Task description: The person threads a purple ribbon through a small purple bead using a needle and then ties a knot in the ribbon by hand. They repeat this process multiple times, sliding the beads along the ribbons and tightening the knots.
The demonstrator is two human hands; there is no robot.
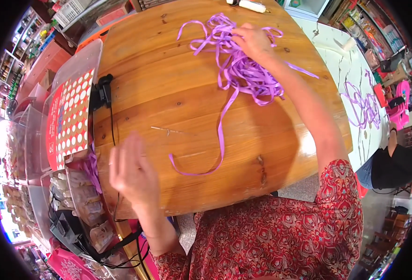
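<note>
A loose tangle of purple ribbon (255,77) lies on the far right part of the wooden table (178,112). My right hand (252,41) is at the top of the pile, its fingers closed on some ribbon. One strand runs from the pile toward me and curls left, ending in a loose tail (187,173). Near the table's left edge my left hand (133,172) is raised, blurred by motion, with fingers stretched out and nothing visible in it. Between that hand and the pile lies a thin, pale, stick-like piece (166,129), too small to name.
A red board with white dots (74,119) and a black device with a cable (104,92) stand along the left edge. Clear bins with packaged goods (87,205) sit below. At right, a white marbled table (330,49) bears more purple strands (362,107). Another person (395,168) is beyond.
</note>
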